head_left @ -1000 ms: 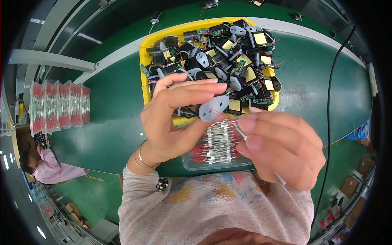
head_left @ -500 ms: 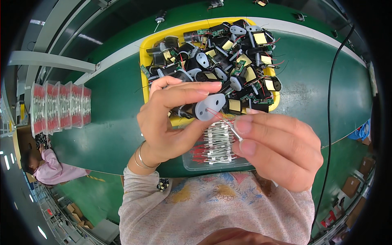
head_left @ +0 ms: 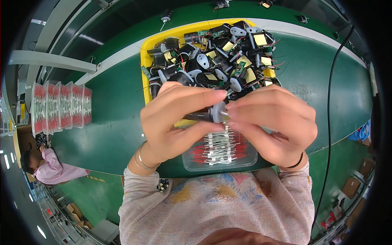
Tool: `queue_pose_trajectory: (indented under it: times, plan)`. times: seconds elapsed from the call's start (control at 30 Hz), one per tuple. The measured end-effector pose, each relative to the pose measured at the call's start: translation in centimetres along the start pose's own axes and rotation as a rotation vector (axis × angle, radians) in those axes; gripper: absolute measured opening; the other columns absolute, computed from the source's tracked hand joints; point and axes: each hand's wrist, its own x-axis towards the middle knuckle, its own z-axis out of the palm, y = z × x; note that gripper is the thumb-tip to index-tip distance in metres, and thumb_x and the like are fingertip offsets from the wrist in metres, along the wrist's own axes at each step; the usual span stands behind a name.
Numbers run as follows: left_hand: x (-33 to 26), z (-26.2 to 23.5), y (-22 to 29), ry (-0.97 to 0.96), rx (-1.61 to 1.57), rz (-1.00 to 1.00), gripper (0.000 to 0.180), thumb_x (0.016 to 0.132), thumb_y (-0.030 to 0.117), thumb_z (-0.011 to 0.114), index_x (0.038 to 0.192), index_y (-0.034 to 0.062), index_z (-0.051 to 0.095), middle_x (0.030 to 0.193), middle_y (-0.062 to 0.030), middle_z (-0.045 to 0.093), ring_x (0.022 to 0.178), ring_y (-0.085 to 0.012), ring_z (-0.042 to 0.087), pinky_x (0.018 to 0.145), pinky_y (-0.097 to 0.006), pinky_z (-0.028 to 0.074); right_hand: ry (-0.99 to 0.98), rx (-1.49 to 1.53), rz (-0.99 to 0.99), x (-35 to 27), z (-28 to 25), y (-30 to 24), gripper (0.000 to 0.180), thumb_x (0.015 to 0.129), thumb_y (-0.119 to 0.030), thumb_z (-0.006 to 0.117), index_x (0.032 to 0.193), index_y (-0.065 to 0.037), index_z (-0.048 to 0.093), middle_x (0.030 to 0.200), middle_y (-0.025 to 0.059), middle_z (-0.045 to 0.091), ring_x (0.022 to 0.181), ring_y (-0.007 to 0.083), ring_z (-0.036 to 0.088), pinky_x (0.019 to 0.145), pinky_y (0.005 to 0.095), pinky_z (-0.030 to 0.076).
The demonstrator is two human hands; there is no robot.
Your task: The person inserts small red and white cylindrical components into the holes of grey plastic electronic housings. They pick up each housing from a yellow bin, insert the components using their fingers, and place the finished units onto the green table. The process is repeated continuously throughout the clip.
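In front of me my left hand [head_left: 167, 122] is closed around a black cylindrical part [head_left: 200, 116] with a pale grey oval end cap [head_left: 217, 112]. The cap faces right. My right hand [head_left: 277, 124] pinches a thin whitish rod [head_left: 225, 114] against the cap's face; fingertips hide most of it. Below the hands stands a clear plastic tray [head_left: 188, 164] of white rods with red wire ends [head_left: 220, 145]. Beyond them, a yellow bin [head_left: 145, 57] is heaped with similar black parts [head_left: 212, 57], bearing green circuit boards and yellow pads.
On the left of the green table [head_left: 110, 118] stand several clear trays [head_left: 61, 108] of the same wired rods. A black cable [head_left: 330, 102] hangs down at the right. Loose parts [head_left: 165, 18] lie past the white rail. A person in pink [head_left: 57, 167] sits far left.
My right hand has moved left and up, bringing the rod against the cap. The black part has turned, so the cap's holes no longer face me.
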Motion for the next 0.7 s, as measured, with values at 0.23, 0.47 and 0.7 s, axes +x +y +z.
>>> queue_pose_trajectory:
  times: [0.23, 0.47, 0.7]
  plan:
    - [-0.5, 1.2, -0.4, 0.146, -0.612, -0.171, 0.030, 0.069, -0.003, 0.069, 0.092, -0.0049, 0.050, 0.091, -0.0153, 0.061, 0.095, -0.0309, 0.060, 0.080, -0.030, 0.048, 0.030, -0.111, 0.008, 0.0, 0.1, -0.3, 0.020, 0.058, 0.009, 0.068, 0.076, 0.003, 0.062, 0.074, 0.0126, 0.062, 0.061, 0.0211, 0.060, 0.052, 0.0269, 0.047]
    - [-1.1, 1.7, 1.4, 0.264, -0.386, -0.192, 0.023, 0.067, -0.005, 0.068, 0.086, -0.0072, 0.055, 0.091, -0.0216, 0.063, 0.086, -0.0282, 0.063, 0.074, -0.029, 0.050, 0.129, -0.278, -0.206, -0.5, 0.8, -0.1, 0.025, 0.051, 0.007, 0.065, 0.075, 0.003, 0.062, 0.073, 0.0131, 0.061, 0.060, 0.0225, 0.059, 0.051, 0.0272, 0.047]
    - [-1.0, 0.7, 1.7, 0.112, -0.440, -0.161, 0.021, 0.065, -0.006, 0.068, 0.083, -0.0077, 0.058, 0.084, -0.0227, 0.064, 0.080, -0.0234, 0.065, 0.068, -0.027, 0.052, 0.064, -0.078, -0.157, -0.7, 0.1, -0.4, 0.024, 0.049, 0.006, 0.061, 0.072, 0.003, 0.063, 0.071, 0.0124, 0.060, 0.056, 0.0221, 0.058, 0.050, 0.0284, 0.047]
